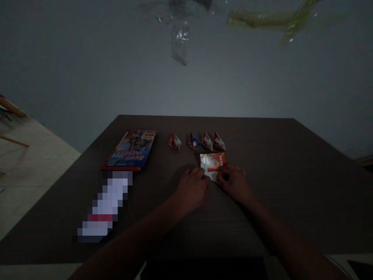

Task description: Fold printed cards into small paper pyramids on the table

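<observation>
A printed red and white paper point(212, 163) lies on the dark table in front of me, its near part between my hands. My left hand point(194, 186) rests at its lower left corner, fingers curled and pressed together on the edge. At the paper's right side, my right hand point(233, 181) pinches the edge between thumb and forefinger. Beyond the paper stand several small folded paper pieces: a red one point(174, 142) apart on the left, then a blue one point(194, 141) and two red and white ones point(207, 141) point(218, 142) close together.
Left on the dark table point(291, 163) lies a stack of colourful printed leaflets point(131, 149). Nearer to me is a blurred-out, pale oblong object point(105, 206). A grey wall point(145, 85) with yellowish tape point(262, 20) rises behind the table's far edge.
</observation>
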`<move>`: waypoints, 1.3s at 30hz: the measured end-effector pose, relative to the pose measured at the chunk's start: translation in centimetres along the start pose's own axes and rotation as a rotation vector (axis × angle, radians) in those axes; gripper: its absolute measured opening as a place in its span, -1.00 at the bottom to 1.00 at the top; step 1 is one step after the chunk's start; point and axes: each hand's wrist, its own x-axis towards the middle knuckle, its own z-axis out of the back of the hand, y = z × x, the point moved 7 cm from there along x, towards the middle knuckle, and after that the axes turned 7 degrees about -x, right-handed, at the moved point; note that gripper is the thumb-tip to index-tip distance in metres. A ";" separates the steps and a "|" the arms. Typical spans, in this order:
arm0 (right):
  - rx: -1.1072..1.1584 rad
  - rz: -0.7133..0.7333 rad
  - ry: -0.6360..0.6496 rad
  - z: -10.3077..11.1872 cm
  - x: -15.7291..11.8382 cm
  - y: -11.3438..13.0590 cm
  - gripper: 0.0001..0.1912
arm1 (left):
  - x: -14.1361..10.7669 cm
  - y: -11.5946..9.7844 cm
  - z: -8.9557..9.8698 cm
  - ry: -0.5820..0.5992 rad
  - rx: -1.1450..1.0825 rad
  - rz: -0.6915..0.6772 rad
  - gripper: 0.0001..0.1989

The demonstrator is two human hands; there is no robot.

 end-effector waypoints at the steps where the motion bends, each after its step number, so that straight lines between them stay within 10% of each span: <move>1: 0.001 0.000 -0.001 0.0 0.0 0.0 -0.76 | 0.0 -0.1 -0.1 -0.001 -0.003 -0.006 -0.81; 39: -0.088 -0.022 -0.064 0.2 -0.1 0.0 -0.65 | 0.1 -0.2 -0.2 -0.025 -0.058 0.005 -0.80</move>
